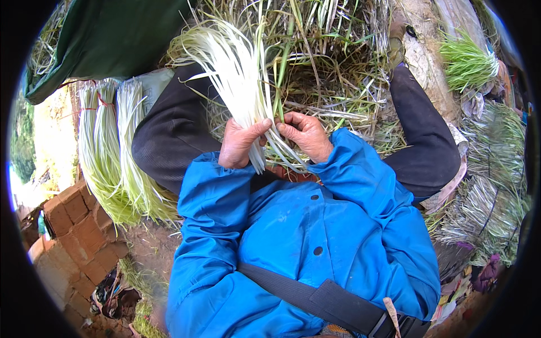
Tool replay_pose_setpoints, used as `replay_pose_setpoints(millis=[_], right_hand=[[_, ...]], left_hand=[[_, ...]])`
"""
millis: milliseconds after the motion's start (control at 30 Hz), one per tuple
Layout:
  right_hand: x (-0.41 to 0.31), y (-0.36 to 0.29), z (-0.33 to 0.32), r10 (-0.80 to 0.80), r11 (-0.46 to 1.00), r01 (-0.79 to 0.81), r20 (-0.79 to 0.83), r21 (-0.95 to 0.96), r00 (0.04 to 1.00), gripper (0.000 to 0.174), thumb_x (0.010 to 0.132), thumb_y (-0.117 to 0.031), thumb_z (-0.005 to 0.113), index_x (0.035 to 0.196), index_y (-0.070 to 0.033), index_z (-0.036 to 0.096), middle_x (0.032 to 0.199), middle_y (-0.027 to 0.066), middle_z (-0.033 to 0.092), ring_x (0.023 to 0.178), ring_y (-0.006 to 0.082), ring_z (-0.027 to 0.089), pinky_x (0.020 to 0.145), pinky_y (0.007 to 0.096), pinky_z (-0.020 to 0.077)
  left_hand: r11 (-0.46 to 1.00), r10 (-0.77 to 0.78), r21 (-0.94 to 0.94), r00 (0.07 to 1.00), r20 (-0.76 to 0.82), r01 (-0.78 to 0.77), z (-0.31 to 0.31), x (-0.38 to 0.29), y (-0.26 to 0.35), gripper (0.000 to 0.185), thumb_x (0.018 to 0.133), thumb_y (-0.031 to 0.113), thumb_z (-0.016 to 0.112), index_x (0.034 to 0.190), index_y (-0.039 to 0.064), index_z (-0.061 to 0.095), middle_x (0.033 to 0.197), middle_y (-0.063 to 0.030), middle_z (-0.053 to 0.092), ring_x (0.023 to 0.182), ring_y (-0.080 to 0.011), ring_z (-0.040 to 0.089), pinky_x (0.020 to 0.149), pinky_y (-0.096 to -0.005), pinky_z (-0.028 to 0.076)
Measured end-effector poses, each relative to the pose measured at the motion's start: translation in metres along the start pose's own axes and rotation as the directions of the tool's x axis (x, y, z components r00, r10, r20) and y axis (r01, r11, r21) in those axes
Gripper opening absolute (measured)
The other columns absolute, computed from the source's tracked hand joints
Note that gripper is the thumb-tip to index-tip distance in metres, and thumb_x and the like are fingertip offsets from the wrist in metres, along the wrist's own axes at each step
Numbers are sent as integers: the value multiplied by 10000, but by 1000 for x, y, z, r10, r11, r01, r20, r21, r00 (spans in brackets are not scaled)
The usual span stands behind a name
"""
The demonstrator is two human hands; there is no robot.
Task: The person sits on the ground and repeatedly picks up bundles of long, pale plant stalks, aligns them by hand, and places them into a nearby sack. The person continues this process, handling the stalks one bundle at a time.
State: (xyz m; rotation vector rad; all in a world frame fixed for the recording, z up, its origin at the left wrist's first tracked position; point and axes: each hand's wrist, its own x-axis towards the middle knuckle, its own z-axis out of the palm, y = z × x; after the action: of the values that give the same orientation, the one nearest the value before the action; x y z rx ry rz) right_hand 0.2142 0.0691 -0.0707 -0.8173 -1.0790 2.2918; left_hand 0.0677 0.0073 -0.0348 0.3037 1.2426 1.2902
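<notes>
My left hand (243, 141) is closed around a bunch of long white leafy stalks (236, 80), whose pale yellow-green tips fan out up and to the left. My right hand (306, 135) is just beside it, thumb and forefinger pinched together at a thin green leaf stalk (281, 84) on the bunch's right side. A few thin white stalks curve down below the right hand. Its other fingers are curled and partly hidden.
Loose stalks and dry leaves (334, 72) are heaped between my legs. Tied bundles of pale stalks (105, 152) lie at the left, above stacked bricks (80, 236). A green bundle (469, 63) and more tied bundles (482, 207) lie at the right. Dark green cloth (114, 38) hangs at upper left.
</notes>
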Motion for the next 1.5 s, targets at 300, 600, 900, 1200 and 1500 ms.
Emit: replay_pose_setpoints(millis=[300,600,900,1200,1500], right_hand=[[6,14,-9,252,897,-293,161,332,954,240,820,-189,617,1004,-36,592,896,26,614,808,89,543,773,247,430],[13,16,2,-96,987,81,-102,-142,990,192,876,-207,537,895,-17,557,812,43,603,742,101,541,634,270,431],[18,3,2,-51,-107,79,85,-991,995,137,803,-79,450,923,-20,423,848,199,604,761,355,604,620,450,478],[32,22,-206,130,-384,-343,-418,-857,899,306,868,-205,388,1035,32,488,902,242,607,792,354,609,700,424,490],[9,-91,-155,-41,-406,-290,-299,-867,953,329,789,-296,594,999,-44,566,966,195,569,852,362,581,745,429,475]], left_hand=[[988,18,152,1000,-13,-16,3,-1,0,204,751,93,668,937,38,604,745,1,604,583,-63,519,504,-192,398],[943,329,2,928,-177,-334,14,-20,-4,301,761,76,606,1056,30,566,914,-62,642,667,-79,562,518,-190,422],[900,425,-7,879,-216,-436,3,-49,4,222,763,19,605,983,15,569,789,-68,641,615,-91,555,488,-198,420],[778,556,-120,764,-327,-617,-69,-81,83,260,797,103,579,1038,59,495,856,-72,579,650,-111,539,454,-186,410],[641,688,-490,726,24,-591,-74,-87,147,177,893,97,447,1062,49,433,918,-59,507,715,-123,470,515,-218,471]])
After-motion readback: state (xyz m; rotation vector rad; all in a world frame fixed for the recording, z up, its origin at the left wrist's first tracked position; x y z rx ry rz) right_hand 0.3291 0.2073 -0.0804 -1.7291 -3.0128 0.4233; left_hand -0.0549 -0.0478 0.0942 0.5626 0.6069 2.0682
